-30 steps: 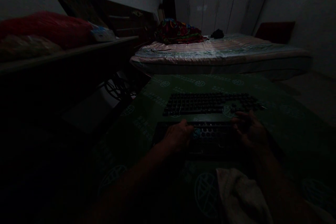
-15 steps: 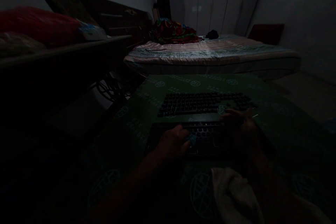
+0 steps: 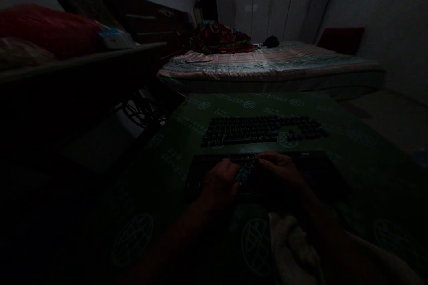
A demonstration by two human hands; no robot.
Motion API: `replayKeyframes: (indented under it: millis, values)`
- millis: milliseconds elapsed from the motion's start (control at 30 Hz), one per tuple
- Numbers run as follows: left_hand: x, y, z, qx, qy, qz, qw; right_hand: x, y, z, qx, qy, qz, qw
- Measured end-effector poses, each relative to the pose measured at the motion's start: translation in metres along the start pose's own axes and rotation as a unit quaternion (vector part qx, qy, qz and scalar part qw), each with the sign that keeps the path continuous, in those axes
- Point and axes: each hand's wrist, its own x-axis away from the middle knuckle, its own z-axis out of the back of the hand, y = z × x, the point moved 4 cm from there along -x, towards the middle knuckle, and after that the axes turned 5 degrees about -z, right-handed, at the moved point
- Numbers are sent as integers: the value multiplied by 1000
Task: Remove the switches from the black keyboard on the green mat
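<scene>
The room is very dark. My left hand rests on a dark keyboard lying on a green printed mat. Its fingers are curled round a small bluish thing. My right hand lies just right of it on the same keyboard, fingers bent and pressed together at the top key rows; what they hold, if anything, is hidden. The two hands almost touch. Beyond the keyboard, rows of dark keys lie spread on the mat.
A whitish cloth lies on my lap near the mat's front edge. A bed with a colourful bundle stands behind. A dark table with red and pale bags is at the left.
My right hand has moved left from the loose keys at the far right to the middle of the near keyboard, beside my left hand. The left hand has stayed put.
</scene>
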Motion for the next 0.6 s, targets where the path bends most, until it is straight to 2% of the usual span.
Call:
replayKeyframes:
  millis: [133, 267, 467, 600]
  values:
    - [0, -1, 0, 4, -5, 3, 1000, -1, 0, -2, 30, -33, 43, 998]
    - [0, -3, -2, 4, 0, 12, 1000, 1, -1, -2, 51, -57, 51, 996]
    - [3, -5, 0, 3, 4, 16, 1000, 3, 0, 0, 56, -53, 35, 996]
    - [4, -6, 3, 12, -22, -1, 1000, 3, 1, 1, 59, -55, 11, 997]
